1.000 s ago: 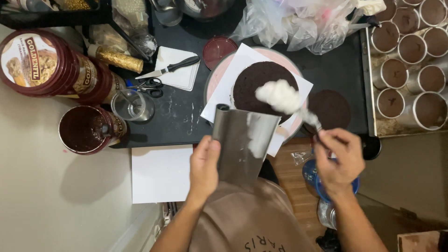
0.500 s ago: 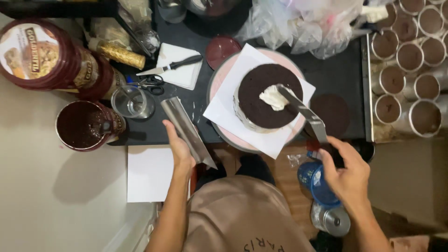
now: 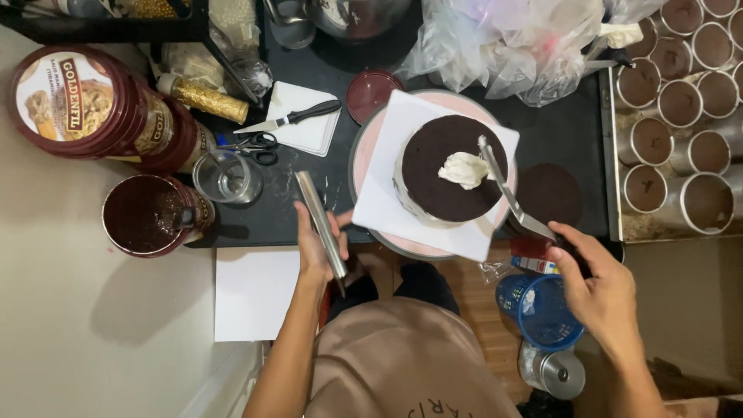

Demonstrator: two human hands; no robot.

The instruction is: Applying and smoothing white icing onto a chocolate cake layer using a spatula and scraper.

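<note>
Your right hand grips a shiny metal offset spatula; beyond its blade tip, soft white cream sits on a matt, crumbly chocolate cake. Your left hand holds a smooth steel scraper; beside it, matt white paper

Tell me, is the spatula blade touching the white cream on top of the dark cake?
Touching. The head view shows the spatula blade, held by the right hand, lying against the dollop of white cream on the dark cake, with no gap.
</note>
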